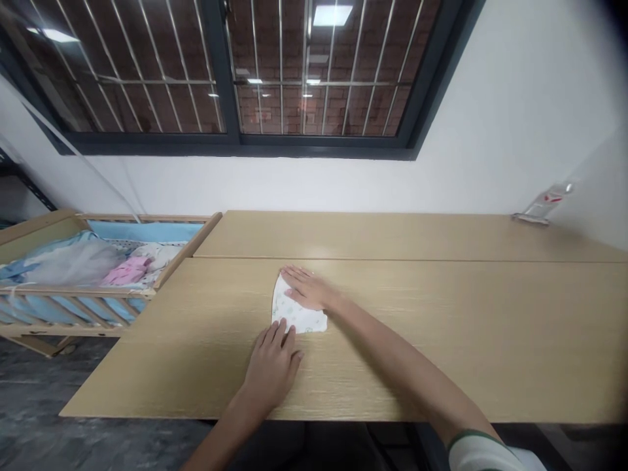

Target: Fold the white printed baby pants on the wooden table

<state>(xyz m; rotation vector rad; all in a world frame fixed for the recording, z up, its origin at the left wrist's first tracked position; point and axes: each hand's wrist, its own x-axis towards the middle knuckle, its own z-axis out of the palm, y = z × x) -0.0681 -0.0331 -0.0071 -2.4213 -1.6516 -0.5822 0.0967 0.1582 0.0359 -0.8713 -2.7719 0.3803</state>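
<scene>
A small white cloth (299, 316) with a faint print lies flat on the wooden table (422, 320), its shape roughly a quarter circle. My right hand (308, 288) rests flat across the cloth's upper right part, fingers stretched toward its far corner and covering some of it. At the near left edge, the fingertips of my left hand (275, 363) touch the cloth, with the fingers slightly spread and the palm over bare wood. Neither hand grips anything.
Left of the table stands a wooden crib (105, 293) with blue lining, a sheer net and a pink cloth (128, 270). A clear plastic bottle (547, 201) leans at the back right corner. Behind the table are a white wall (314, 183) and a barred window (318, 72).
</scene>
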